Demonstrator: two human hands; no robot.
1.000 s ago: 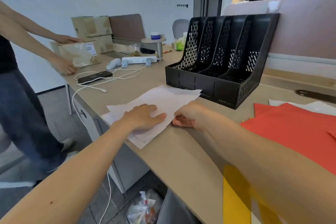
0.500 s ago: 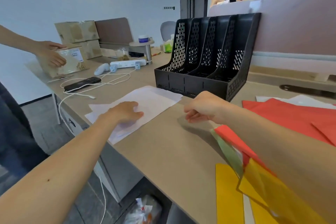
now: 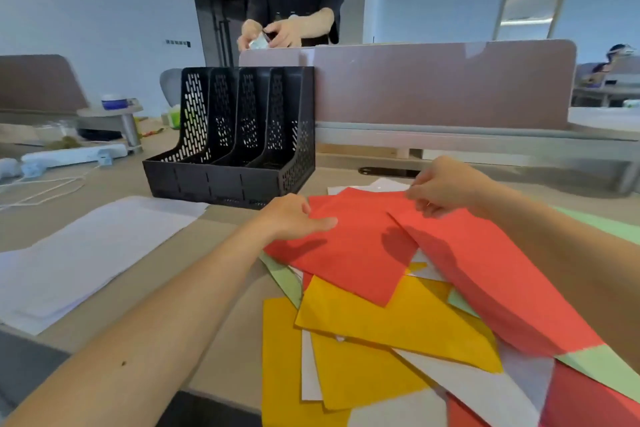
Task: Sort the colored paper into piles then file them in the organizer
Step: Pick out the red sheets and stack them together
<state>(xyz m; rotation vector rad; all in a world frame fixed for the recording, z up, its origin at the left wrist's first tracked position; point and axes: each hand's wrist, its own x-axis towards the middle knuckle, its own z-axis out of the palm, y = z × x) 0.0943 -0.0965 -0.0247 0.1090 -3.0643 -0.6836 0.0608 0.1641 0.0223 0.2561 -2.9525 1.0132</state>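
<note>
A mixed heap of red, yellow, white and pale green sheets covers the desk in front of me. On top lies a red sheet (image 3: 349, 250), and my left hand (image 3: 294, 217) pinches its left edge. My right hand (image 3: 443, 185) pinches the far corner of a second red sheet (image 3: 491, 267) that overlaps the first. Yellow sheets (image 3: 388, 319) stick out beneath them. The white paper pile (image 3: 86, 253) lies apart on the left. The black four-slot organizer (image 3: 232, 180) stands behind, with no paper visible in its slots.
A low partition (image 3: 443, 87) runs along the desk's far edge, and a person stands behind it handling a small object. A white power strip (image 3: 74, 154) and loose cables lie at the far left. A dark slot (image 3: 384, 171) sits in the desk behind the heap.
Both hands left the white pile and moved right to the mixed heap. My view swung right with them. Each hand now holds a red sheet.
</note>
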